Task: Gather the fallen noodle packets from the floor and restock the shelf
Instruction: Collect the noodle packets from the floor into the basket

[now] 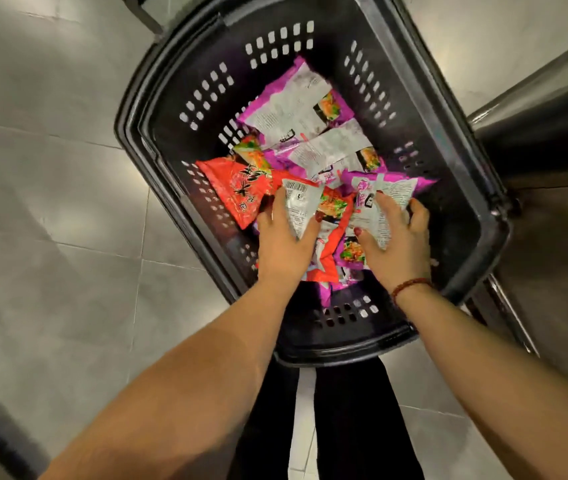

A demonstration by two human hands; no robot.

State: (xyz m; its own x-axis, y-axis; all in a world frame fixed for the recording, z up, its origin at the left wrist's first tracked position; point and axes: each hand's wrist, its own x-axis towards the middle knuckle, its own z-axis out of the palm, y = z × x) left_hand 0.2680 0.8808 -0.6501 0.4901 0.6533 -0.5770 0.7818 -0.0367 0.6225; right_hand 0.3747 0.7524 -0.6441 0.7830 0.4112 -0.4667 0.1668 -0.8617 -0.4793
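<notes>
**Packets in basket, shelf not restocked**

Head view: black basket (pixel 130 126) stands on grey floor (pixel 50 168), with a pile of packets (pixel 296 109) inside from centre to 6 o'clock. Left grip (pixel 286 244) holds a red packet (pixel 301 206) back-side up, fingers curled round it. Right grip (pixel 396 244) holds a purple packet (pixel 382 199) at 3 o'clock of the pile. No packets on the visible floor, so gathering looks near done; restocking is all left. Shelf not clearly seen. Basket walls stand on all sides, so lift straight up. Open floor at 9 o'clock; dark fixture (pixel 535 116) close at 3 o'clock.
</notes>
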